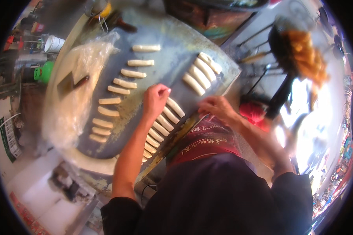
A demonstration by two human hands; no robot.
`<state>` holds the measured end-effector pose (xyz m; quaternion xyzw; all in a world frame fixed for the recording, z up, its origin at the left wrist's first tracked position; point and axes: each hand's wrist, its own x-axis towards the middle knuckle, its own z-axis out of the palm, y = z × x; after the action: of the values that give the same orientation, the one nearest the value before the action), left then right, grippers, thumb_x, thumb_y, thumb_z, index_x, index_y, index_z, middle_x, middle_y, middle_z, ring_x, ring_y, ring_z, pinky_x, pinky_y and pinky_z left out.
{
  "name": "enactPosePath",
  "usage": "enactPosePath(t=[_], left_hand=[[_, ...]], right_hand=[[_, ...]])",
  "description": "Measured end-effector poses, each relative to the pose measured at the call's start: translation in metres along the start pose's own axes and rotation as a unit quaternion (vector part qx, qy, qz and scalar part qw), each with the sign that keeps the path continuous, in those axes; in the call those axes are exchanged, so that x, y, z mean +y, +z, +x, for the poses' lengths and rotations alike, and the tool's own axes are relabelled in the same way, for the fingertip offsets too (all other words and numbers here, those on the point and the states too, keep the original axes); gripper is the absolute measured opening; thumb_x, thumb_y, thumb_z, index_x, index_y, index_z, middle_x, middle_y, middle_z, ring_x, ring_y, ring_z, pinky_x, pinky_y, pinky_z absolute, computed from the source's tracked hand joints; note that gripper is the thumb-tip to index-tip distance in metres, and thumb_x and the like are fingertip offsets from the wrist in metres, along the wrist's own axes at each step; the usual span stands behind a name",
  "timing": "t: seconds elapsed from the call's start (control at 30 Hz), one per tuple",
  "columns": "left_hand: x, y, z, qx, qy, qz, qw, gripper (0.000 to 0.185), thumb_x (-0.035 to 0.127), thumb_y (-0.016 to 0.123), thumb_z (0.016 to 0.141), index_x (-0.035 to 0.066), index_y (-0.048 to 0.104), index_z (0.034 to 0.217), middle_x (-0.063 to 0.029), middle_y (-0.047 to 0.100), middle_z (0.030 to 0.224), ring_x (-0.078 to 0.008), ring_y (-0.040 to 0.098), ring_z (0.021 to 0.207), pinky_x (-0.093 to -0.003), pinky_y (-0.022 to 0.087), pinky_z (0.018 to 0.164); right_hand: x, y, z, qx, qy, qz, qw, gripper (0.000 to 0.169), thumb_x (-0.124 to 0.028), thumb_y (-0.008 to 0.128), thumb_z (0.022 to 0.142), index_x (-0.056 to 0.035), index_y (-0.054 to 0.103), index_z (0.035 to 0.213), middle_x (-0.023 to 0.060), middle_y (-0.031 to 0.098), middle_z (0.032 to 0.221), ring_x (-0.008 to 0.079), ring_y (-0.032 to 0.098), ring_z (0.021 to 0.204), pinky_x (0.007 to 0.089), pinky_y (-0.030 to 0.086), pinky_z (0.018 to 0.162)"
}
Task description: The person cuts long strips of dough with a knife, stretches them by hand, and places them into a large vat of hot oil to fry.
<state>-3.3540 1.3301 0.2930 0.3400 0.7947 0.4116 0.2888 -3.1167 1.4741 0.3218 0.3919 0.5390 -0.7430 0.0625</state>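
Observation:
My left hand (pixel 156 98) is over the metal work table, its fingers curled to the thumb; I see nothing held. Beside and partly behind my left forearm runs a slanting row of pale dough strips (pixel 164 122). My right hand (pixel 217 108), blurred by motion, hangs near the table's front edge with fingers loosely apart and nothing visible in it. Just beyond it, several thicker dough pieces (pixel 197 77) lie side by side, touching. Further left, separate dough strips (pixel 125 83) form a long spaced column.
Clear plastic sheeting (pixel 88 63) covers a dough slab on the left; a dough cutter (pixel 69 84) with a dark handle rests on it. A wire strainer (pixel 98 11) stands at the far edge. Browned fried food (pixel 306 55) sits in a rack at right. A green container (pixel 44 72) is beyond the table.

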Motion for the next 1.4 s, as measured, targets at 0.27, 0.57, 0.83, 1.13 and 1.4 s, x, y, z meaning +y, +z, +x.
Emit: enactPosePath(t=[0.27, 0.57, 0.83, 1.13, 1.4], left_hand=[[-0.041, 0.006, -0.050, 0.105, 0.070, 0.078, 0.989, 0.012, 0.010, 0.079, 0.080, 0.004, 0.070, 0.085, -0.0124, 0.063, 0.089, -0.0316, 0.060, 0.086, -0.0419, 0.048, 0.079], [-0.008, 0.006, -0.033, -0.018, -0.018, 0.003, 1.000, 0.011, 0.003, 0.073, 0.080, -0.003, 0.065, 0.080, -0.0150, 0.068, 0.073, -0.0267, 0.066, 0.066, -0.0361, 0.052, 0.065], [0.042, 0.053, 0.025, -0.008, -0.007, -0.212, 0.977, 0.008, 0.005, 0.071, 0.088, -0.001, 0.067, 0.092, -0.0051, 0.070, 0.084, -0.0109, 0.064, 0.079, -0.0272, 0.052, 0.075], [0.043, 0.081, 0.091, 0.031, 0.210, 0.114, 0.971, 0.015, 0.007, 0.072, 0.086, 0.001, 0.069, 0.099, -0.0148, 0.067, 0.097, -0.0339, 0.063, 0.098, -0.0425, 0.051, 0.088], [0.084, 0.086, 0.079, -0.161, 0.482, 0.261, 0.821, 0.052, 0.030, 0.068, 0.090, 0.001, 0.058, 0.132, -0.0210, 0.050, 0.138, -0.0451, 0.046, 0.130, -0.0577, 0.039, 0.113]], right_hand=[[0.047, 0.082, 0.022, 0.028, 0.106, 0.002, 0.994, 0.034, -0.024, 0.064, 0.101, 0.0077, 0.068, 0.112, 0.0160, 0.074, 0.093, 0.0227, 0.075, 0.077, 0.0301, 0.060, 0.061], [0.038, 0.074, 0.042, 0.011, 0.041, 0.065, 0.997, 0.024, -0.024, 0.074, 0.095, -0.0020, 0.068, 0.089, 0.0036, 0.065, 0.074, 0.0104, 0.060, 0.061, 0.0240, 0.046, 0.055], [-0.010, -0.004, 0.009, 0.173, -0.103, -0.034, 0.979, 0.020, -0.020, 0.075, 0.093, -0.0027, 0.066, 0.086, 0.0036, 0.068, 0.074, 0.0082, 0.060, 0.065, 0.0250, 0.048, 0.058], [0.001, -0.041, 0.047, 0.208, -0.070, 0.038, 0.975, 0.020, -0.021, 0.070, 0.096, -0.0019, 0.067, 0.097, 0.0058, 0.069, 0.076, 0.0109, 0.064, 0.064, 0.0281, 0.052, 0.057], [-0.023, -0.076, 0.042, 0.184, 0.009, 0.011, 0.983, 0.039, -0.034, 0.072, 0.094, 0.0017, 0.067, 0.082, 0.0088, 0.068, 0.063, 0.0146, 0.069, 0.056, 0.0294, 0.054, 0.048]])
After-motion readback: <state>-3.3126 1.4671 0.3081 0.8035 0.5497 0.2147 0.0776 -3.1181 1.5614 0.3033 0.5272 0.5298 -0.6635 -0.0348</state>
